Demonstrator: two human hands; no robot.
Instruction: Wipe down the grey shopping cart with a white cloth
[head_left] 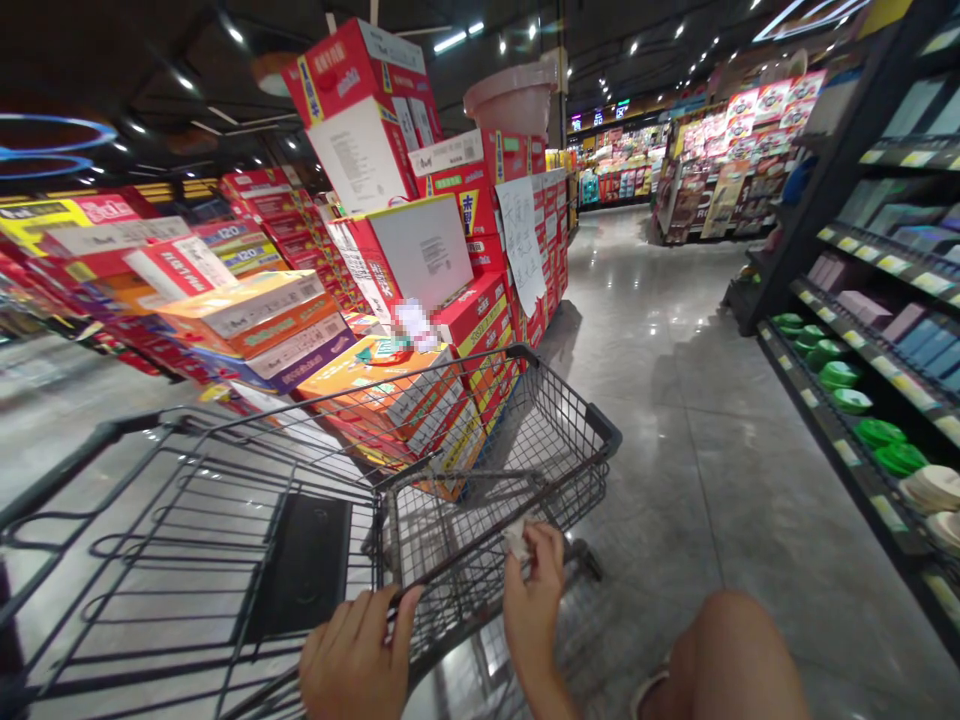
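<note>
A black wire shopping cart (517, 483) stands before me, its basket showing bare wire mesh. My left hand (358, 650) is wrapped over the cart's near dark rail, thumb lying along it. Just right of the basket's side, my right hand (534, 580) pinches a small crumpled whitish scrap (517, 540), tissue or thin plastic; I cannot tell which. A black panel (300, 565) is fixed in the wire frame at the cart's left part.
Stacked red and orange cartons (390, 395) rise close behind the cart, with a handwritten paper sheet (523, 245) on their side and a pink tub (514, 98) on top. Dark shelving (847, 450) with green items (838, 375) lines the right. Grey shiny floor (645, 340) runs between.
</note>
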